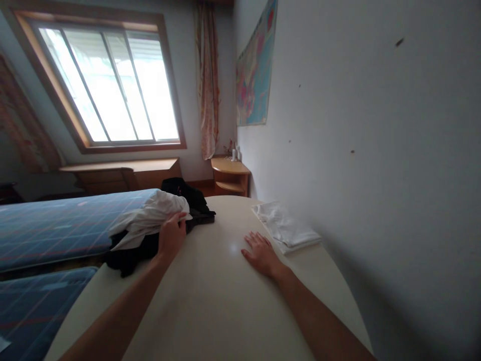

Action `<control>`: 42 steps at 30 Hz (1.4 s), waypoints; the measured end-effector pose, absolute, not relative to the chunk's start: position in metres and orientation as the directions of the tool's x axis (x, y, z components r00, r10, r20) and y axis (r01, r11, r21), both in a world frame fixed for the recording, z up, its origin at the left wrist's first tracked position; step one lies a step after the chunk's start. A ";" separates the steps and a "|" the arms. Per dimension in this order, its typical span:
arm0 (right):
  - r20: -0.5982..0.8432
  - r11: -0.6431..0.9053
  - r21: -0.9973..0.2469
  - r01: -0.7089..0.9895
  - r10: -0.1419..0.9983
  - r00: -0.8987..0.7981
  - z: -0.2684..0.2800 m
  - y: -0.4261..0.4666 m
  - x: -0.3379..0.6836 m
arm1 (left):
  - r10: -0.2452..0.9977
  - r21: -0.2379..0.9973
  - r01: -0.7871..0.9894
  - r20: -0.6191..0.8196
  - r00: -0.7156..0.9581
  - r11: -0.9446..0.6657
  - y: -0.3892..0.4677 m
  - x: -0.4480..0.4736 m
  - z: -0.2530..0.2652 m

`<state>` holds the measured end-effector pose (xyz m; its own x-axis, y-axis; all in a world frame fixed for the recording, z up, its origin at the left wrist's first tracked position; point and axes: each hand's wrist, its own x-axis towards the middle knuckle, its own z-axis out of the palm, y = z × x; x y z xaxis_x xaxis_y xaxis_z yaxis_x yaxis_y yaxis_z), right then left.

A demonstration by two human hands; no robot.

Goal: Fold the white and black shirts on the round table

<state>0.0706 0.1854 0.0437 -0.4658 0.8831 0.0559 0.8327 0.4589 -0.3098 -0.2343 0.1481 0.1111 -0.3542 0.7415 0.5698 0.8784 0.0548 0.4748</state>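
Note:
My left hand [173, 234] is closed on the edge of a crumpled white garment [150, 215] at the left side of the pale round table [210, 296]. Black clothing [186, 195] lies under and behind the white cloth, and part of it hangs toward the mattress. My right hand [261, 253] rests palm down on the tabletop with its fingers spread, holding nothing. Just beyond its fingertips, a folded white garment [287, 228] lies flat near the table's right edge.
Blue plaid mattresses [75, 223] stand to the left of the table. A white wall [356, 125] runs along the right, with a map [257, 75] on it. Behind are a corner shelf [231, 168], a wooden desk [154, 168] and a window [112, 85].

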 end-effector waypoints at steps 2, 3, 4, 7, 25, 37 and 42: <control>0.061 0.459 -0.314 0.831 0.883 -0.465 0.044 0.185 0.071 | 0.762 0.471 0.882 0.576 -0.296 -0.014 0.137 -0.213 0.107; 0.068 0.461 -0.325 0.826 0.882 -0.466 0.044 0.185 0.071 | 0.774 0.477 0.875 0.581 -0.250 -0.076 0.132 -0.201 0.106; 0.076 0.464 -0.344 0.816 0.880 -0.469 0.044 0.185 0.072 | 0.787 0.488 0.862 0.581 -0.206 -0.134 0.126 -0.189 0.106; 0.152 0.547 -0.466 0.696 0.824 -0.546 0.046 0.184 0.074 | 0.825 0.535 0.806 0.554 -0.110 -0.252 0.109 -0.149 0.110; 0.207 0.215 -0.966 0.142 0.976 -0.071 0.069 0.193 0.095 | 0.982 0.659 0.734 0.036 0.187 -0.165 0.083 -0.116 0.100; 0.135 0.303 -0.926 0.224 0.822 -0.553 0.052 0.175 0.083 | 0.949 0.821 0.570 0.204 -0.240 -0.032 0.134 -0.189 0.099; 0.225 0.443 -0.806 0.392 0.842 -0.490 0.049 0.173 0.072 | 0.930 0.734 0.672 0.173 -0.325 0.098 0.135 -0.215 0.094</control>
<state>0.0723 0.1728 0.0486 -0.4901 0.8423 0.2245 0.3918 0.4429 -0.8064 -0.2148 0.1349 0.0938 -0.3246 0.9299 0.1731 0.6723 0.0981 0.7338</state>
